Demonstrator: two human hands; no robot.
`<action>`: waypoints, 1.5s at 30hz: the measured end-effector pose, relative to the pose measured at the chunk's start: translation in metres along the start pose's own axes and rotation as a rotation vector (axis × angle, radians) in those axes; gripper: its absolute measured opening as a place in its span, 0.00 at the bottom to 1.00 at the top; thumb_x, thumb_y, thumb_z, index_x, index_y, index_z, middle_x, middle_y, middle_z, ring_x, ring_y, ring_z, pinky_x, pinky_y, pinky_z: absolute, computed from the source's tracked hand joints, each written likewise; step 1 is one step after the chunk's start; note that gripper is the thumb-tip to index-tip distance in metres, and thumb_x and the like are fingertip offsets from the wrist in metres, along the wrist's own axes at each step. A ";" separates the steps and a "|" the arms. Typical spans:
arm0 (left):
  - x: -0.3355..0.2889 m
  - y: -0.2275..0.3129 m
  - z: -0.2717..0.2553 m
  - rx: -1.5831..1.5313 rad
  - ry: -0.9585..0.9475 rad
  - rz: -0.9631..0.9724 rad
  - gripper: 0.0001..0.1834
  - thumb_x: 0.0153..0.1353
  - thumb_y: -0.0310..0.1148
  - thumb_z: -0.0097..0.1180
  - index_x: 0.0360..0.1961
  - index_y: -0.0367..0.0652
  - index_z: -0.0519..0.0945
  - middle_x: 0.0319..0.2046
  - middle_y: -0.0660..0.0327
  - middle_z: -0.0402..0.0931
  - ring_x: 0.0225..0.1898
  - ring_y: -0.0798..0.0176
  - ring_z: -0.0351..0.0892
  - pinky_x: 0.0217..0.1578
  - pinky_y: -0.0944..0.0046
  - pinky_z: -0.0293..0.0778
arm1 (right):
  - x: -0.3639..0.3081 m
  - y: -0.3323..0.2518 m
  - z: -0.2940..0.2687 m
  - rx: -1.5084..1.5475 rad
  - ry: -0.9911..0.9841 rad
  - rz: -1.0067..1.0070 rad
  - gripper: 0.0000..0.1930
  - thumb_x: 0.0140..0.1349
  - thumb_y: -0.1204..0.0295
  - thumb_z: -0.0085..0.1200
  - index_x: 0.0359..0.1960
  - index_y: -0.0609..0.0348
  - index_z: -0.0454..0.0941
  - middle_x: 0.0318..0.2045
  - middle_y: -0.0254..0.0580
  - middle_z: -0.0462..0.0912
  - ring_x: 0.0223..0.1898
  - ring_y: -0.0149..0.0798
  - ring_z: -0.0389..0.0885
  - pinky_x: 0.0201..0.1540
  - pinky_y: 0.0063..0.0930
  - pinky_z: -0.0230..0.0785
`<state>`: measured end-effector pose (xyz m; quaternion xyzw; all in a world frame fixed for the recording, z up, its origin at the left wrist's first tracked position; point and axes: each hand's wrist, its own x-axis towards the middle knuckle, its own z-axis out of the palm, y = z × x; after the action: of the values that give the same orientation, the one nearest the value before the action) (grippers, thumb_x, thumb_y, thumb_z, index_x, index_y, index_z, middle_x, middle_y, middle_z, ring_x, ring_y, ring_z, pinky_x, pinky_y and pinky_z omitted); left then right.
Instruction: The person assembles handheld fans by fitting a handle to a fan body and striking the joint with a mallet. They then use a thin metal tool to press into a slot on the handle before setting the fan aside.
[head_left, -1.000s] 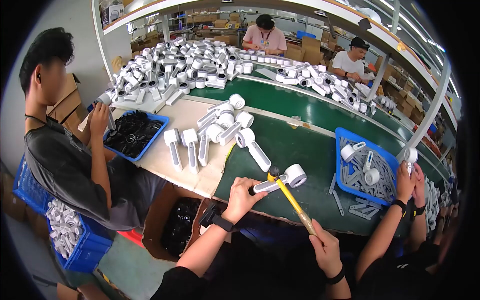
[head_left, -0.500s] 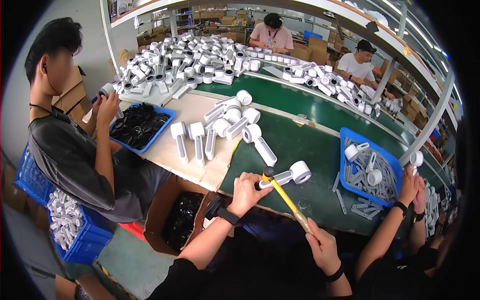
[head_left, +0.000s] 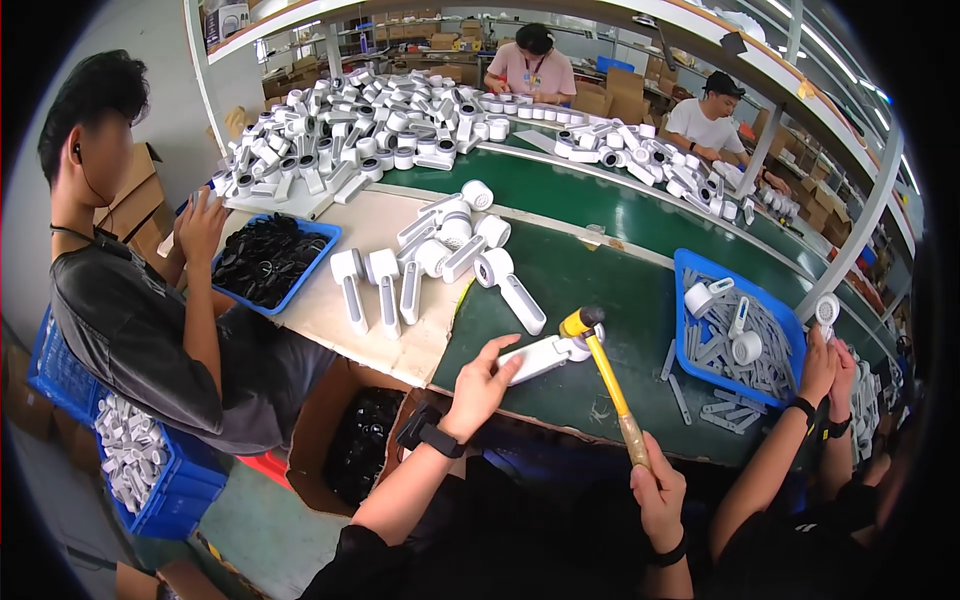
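Note:
My left hand [head_left: 478, 393] steadies a white handheld device [head_left: 535, 360] by its handle end, thumb and fingers around it. The device lies on the green table mat, its round head pointing right and partly hidden behind a hammer [head_left: 612, 380]. My right hand [head_left: 660, 500] grips the low end of the hammer's yellow handle. Its yellow head with a black face is over the device's round head; whether they touch, I cannot tell. Just beyond, a similar white device [head_left: 512, 290] with a grey handle panel lies on the mat, near a cluster of white devices [head_left: 455, 235] on beige board.
A blue tray [head_left: 680, 330] at right holds grey strips and some white devices; loose strips lie beside it. Left stands a blue tray [head_left: 335, 235] of black parts. A cardboard box [head_left: 310, 440] is below the table edge. Co-workers sit on both sides and across the green conveyor [head_left: 560, 190].
The hammer head has moved from the handle end to the device's round head. The device has turned onto another side. My left fingers have loosened and spread a little.

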<state>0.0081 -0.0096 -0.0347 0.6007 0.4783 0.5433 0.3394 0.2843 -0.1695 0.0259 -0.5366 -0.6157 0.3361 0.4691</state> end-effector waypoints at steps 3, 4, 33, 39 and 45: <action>0.010 0.027 -0.023 -0.400 -0.183 -0.459 0.19 0.74 0.42 0.51 0.60 0.47 0.77 0.27 0.69 0.73 0.21 0.76 0.63 0.21 0.76 0.58 | -0.003 0.002 -0.006 0.034 0.010 0.088 0.26 0.64 0.81 0.52 0.66 0.66 0.70 0.25 0.30 0.76 0.25 0.23 0.71 0.30 0.17 0.64; 0.011 0.027 -0.030 -0.649 -0.254 -0.562 0.21 0.74 0.42 0.50 0.63 0.46 0.74 0.27 0.68 0.72 0.22 0.76 0.63 0.21 0.76 0.57 | -0.003 0.003 -0.005 0.038 0.005 0.088 0.26 0.64 0.81 0.52 0.66 0.66 0.70 0.25 0.30 0.76 0.25 0.23 0.71 0.30 0.17 0.64; -0.013 0.002 -0.049 0.330 0.044 0.166 0.18 0.54 0.33 0.72 0.44 0.37 0.84 0.37 0.51 0.81 0.43 0.48 0.79 0.48 0.55 0.73 | 0.109 -0.025 0.061 -0.866 0.150 -0.528 0.20 0.58 0.76 0.60 0.54 0.63 0.78 0.46 0.47 0.80 0.45 0.53 0.79 0.52 0.42 0.68; -0.007 0.000 -0.052 0.314 -0.018 0.172 0.18 0.53 0.33 0.73 0.42 0.37 0.83 0.36 0.52 0.80 0.42 0.49 0.78 0.46 0.55 0.73 | 0.170 -0.043 0.128 -0.577 -0.238 -0.806 0.12 0.55 0.77 0.62 0.42 0.62 0.83 0.37 0.40 0.84 0.43 0.44 0.80 0.48 0.40 0.68; -0.007 -0.002 -0.054 0.300 -0.025 0.194 0.18 0.51 0.34 0.74 0.39 0.36 0.83 0.34 0.53 0.79 0.39 0.50 0.77 0.43 0.56 0.73 | 0.217 -0.046 0.153 -0.883 -0.706 -1.026 0.03 0.50 0.75 0.58 0.21 0.56 0.80 0.23 0.36 0.80 0.35 0.41 0.80 0.38 0.36 0.71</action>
<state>-0.0447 -0.0217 -0.0293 0.6947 0.4896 0.4883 0.1981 0.1285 0.0465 0.0643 -0.1819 -0.9785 -0.0499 0.0836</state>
